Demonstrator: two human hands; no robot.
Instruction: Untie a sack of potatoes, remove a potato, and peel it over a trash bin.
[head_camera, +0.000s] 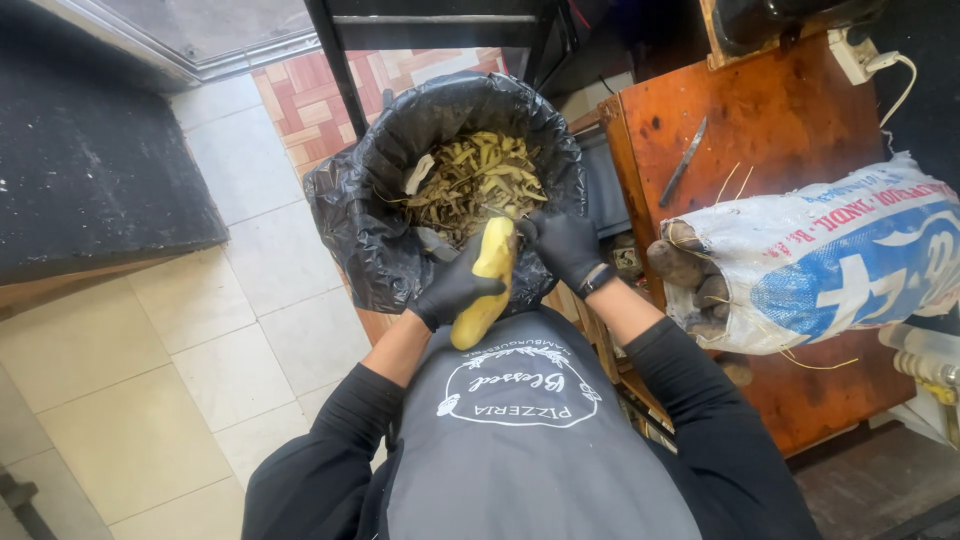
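Left fingers: black-gloved, wrapped round the lower half of the potato (485, 285); left hand (455, 288) grips from the side.
Right fingers: black-gloved, curled at the potato's top end; whether they hold a tool cannot be told. Right hand (567, 245) wears a dark band at the wrist.
Potato: long, yellow, peeled smooth, held upright just over the near rim of the bin (440, 190), in front of the apron (520, 440).
Bin: lined with a crinkled, glossy black bag; inside, a heap of thin yellowish-brown peels (478, 180).
Apron: grey cloth with a white oval emblem on the chest, seen upside down; black sleeves either side.
Sack (830, 260): woven white plastic with blue and red print, lying on its side on the tabletop (760, 110), mouth open toward the person; brown unpeeled potatoes (690, 275) show in it. Its far end is cut off by the frame.
Tabletop: worn red-brown wood; a slim knife (684, 160) lies on it.
Floor (200, 380): pale square tiles.
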